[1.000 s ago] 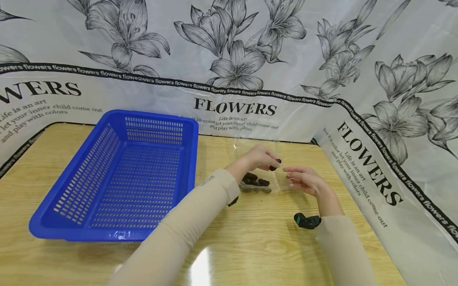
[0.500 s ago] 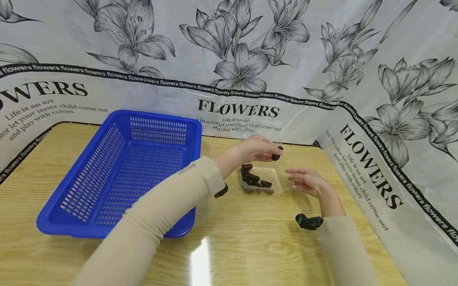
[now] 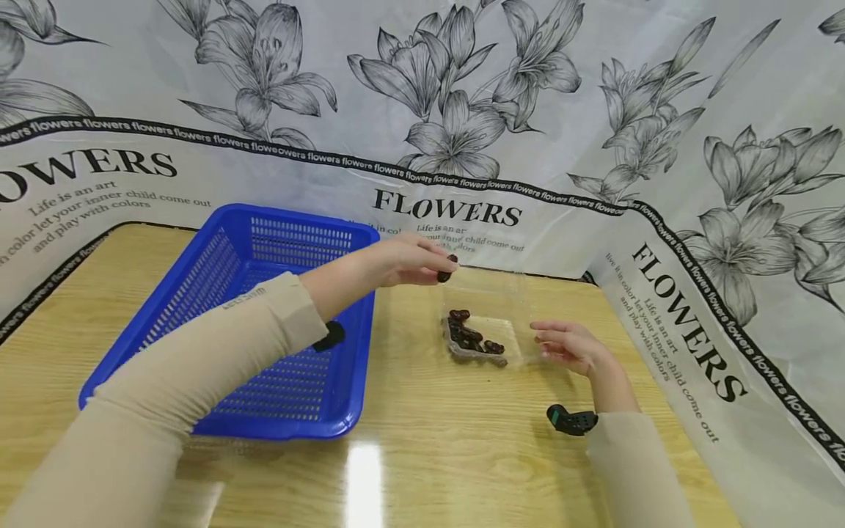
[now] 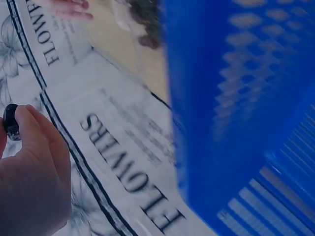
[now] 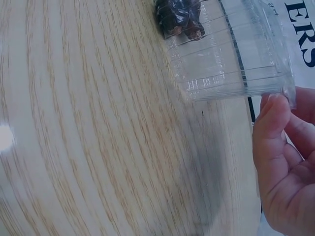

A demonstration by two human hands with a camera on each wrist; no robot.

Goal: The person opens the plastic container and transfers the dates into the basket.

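My left hand [image 3: 412, 260] pinches a dark brown date [image 3: 447, 269] between thumb and fingertips, raised just right of the blue basket's far corner. In the left wrist view, the same date [image 4: 11, 122] shows at the fingertips. A clear plastic box [image 3: 498, 334] stands on the table with several shiny dates [image 3: 465, 331] gathered along its left side. My right hand [image 3: 573, 347] is at the box's right side. In the right wrist view, thumb and fingers of the right hand [image 5: 283, 152] pinch the rim of the clear box [image 5: 221, 73].
The blue perforated plastic basket [image 3: 359, 367] takes up the left of the wooden table [image 3: 455, 440], partly behind my left forearm. A flower-printed sheet [image 3: 455, 161] rises behind the table and along its right side. A black wrist device [image 3: 571, 420] sits by my right cuff.
My left hand has lifted the date from over the box and carried it left toward the basket, uncovering the box. The right hand has stayed at the box's side.
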